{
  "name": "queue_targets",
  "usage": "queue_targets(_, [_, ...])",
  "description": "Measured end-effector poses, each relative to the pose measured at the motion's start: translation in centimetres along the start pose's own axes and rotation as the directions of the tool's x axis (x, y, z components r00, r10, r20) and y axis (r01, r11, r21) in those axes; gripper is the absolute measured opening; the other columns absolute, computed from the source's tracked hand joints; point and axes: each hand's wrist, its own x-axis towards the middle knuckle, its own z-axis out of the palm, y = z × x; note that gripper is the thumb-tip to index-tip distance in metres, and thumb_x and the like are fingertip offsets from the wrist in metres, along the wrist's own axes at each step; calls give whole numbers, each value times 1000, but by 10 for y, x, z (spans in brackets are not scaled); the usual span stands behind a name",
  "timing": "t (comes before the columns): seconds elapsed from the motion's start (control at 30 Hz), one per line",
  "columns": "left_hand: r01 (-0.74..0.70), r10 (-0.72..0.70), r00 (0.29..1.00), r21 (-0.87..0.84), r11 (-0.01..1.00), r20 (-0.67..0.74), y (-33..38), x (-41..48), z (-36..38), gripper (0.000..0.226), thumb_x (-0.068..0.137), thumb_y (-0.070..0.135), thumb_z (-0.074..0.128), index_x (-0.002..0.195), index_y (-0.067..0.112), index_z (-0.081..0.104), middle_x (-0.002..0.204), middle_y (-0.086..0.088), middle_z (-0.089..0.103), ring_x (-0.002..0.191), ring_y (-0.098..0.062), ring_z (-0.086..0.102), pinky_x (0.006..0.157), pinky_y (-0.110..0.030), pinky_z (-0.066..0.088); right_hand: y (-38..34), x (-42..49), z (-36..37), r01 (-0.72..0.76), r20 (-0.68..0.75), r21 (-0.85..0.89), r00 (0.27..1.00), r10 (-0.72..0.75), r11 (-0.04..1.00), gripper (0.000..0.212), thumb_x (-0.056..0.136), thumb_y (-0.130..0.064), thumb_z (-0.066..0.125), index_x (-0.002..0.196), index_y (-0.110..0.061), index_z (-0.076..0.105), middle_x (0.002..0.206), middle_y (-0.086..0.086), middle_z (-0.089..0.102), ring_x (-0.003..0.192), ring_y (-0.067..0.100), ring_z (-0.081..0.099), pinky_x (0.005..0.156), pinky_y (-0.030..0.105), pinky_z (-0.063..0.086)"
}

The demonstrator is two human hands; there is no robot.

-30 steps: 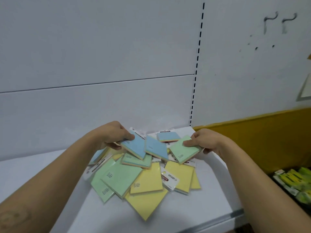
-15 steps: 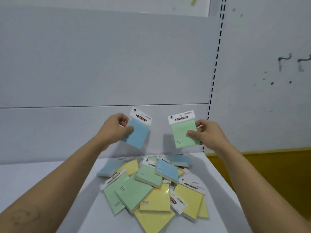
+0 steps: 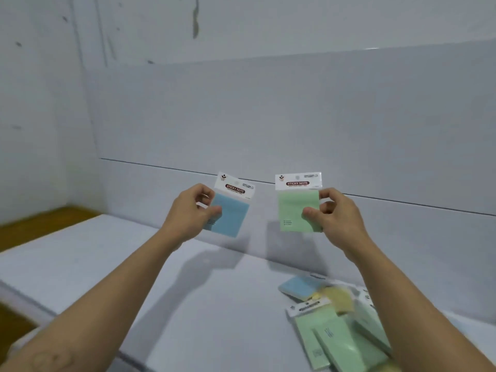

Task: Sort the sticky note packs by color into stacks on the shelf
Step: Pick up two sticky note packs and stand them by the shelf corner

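Above the white shelf (image 3: 188,291), head view: you hold two sticky note packs up in the air in front of the grey back panel (image 3: 268,116), side by side but apart.

Your left hand (image 3: 192,210) pinches the blue pack (image 3: 230,210) at its left edge, thumb on the front face and fingers curled behind. The pack is a flat square pad in glossy clear wrap, tilted a little clockwise. Its white header card (image 3: 236,185) reads "STICKY NOTE" in pale letters on a dark red band. The smaller print beside it is too fine to read.

Your right hand (image 3: 335,218) grips the green pack (image 3: 295,210) at its right edge, thumb across the front and fingers curled round the back. It has the same square shape and wrap and hangs nearly upright. It carries the same "STICKY NOTE" band on a white header. Three short printed lines at its lower left are illegible.

Both forearms are bare and reach forward and up, wrists slightly bent.

The rest of the packs lie in a loose overlapping heap (image 3: 335,318) on the shelf at lower right, blurred. One blue pad (image 3: 298,287) lies at the heap's far edge, a yellow one (image 3: 338,299) just beside it, and several green ones (image 3: 322,336) lie nearer you. A brown surface (image 3: 40,224) shows beyond the shelf's left end.
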Motion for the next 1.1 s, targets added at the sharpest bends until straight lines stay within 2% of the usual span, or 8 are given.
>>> queue_targets(0.1, [36, -34, 993, 12, 999, -115, -28, -8, -65, 19, 77, 8, 73, 83, 18, 58, 89, 0, 61, 67, -21, 60, 53, -26, 48, -26, 5, 72, 41, 94, 30, 995, -44, 999, 21, 75, -20, 77, 83, -26, 59, 66, 0, 59, 70, 27, 63, 73, 47, 55])
queue_targets(0.3, [146, -136, 944, 11, 989, -300, -94, -34, -201, 22, 79, 6, 74, 88, 17, 57, 90, -2, 60, 67, -18, 58, 58, -29, 52, -89, -11, 219, 87, 253, 85, 962, -106, 993, 22, 75, -17, 77, 82, -23, 57, 69, 5, 60, 78, 36, 66, 71, 51, 57])
queue_targets(0.4, [178, -162, 911, 7, 984, -379, -126, -49, -263, 25, 78, 4, 74, 86, 20, 57, 92, -7, 61, 74, -21, 60, 60, -29, 53, -117, -25, 281, 104, 316, 89, 940, -127, 991, 21, 76, -16, 76, 84, -20, 57, 75, 12, 63, 79, 34, 66, 69, 50, 58])
queue_targets(0.6, [215, -186, 832, -6, 977, -522, -168, -83, -359, 27, 80, 4, 73, 84, 24, 56, 96, -6, 63, 88, -25, 64, 65, -32, 56, -171, -55, 382, 149, 398, 112, 899, -182, 982, 20, 79, -16, 75, 85, -17, 56, 76, 11, 62, 74, 30, 63, 66, 43, 54])
queue_targets(0.7, [248, -197, 817, 22, 968, -542, -181, -93, -392, 24, 81, 5, 73, 87, 21, 56, 98, -7, 63, 87, -25, 64, 70, -38, 58, -188, -63, 419, 149, 423, 136, 885, -193, 980, 21, 79, -14, 75, 85, -15, 55, 72, 7, 59, 68, 23, 57, 65, 41, 53])
queue_targets(0.83, [288, -213, 812, 55, 956, -543, -198, -90, -416, 22, 82, 6, 72, 92, 19, 56, 100, -6, 62, 87, -25, 66, 65, -34, 57, -198, -64, 456, 152, 442, 132, 876, -196, 979, 20, 80, -15, 74, 87, -13, 55, 76, 10, 62, 70, 24, 59, 65, 39, 52])
queue_targets(1.03, [315, -242, 790, 33, 949, -563, -230, -63, -432, 21, 84, 6, 70, 97, 13, 56, 101, -5, 61, 91, -24, 65, 73, -38, 59, -193, -46, 510, 147, 473, 127, 861, -190, 981, 20, 80, -14, 74, 87, -15, 55, 83, 13, 65, 79, 29, 64, 69, 40, 54])
queue_targets(1.1, [310, -244, 796, 27, 950, -554, -244, -46, -436, 20, 84, 7, 70, 92, 17, 55, 100, -5, 61, 93, -25, 65, 69, -35, 58, -187, -34, 527, 138, 468, 128, 865, -182, 982, 20, 80, -14, 74, 87, -15, 55, 84, 14, 65, 81, 30, 65, 69, 40, 54])
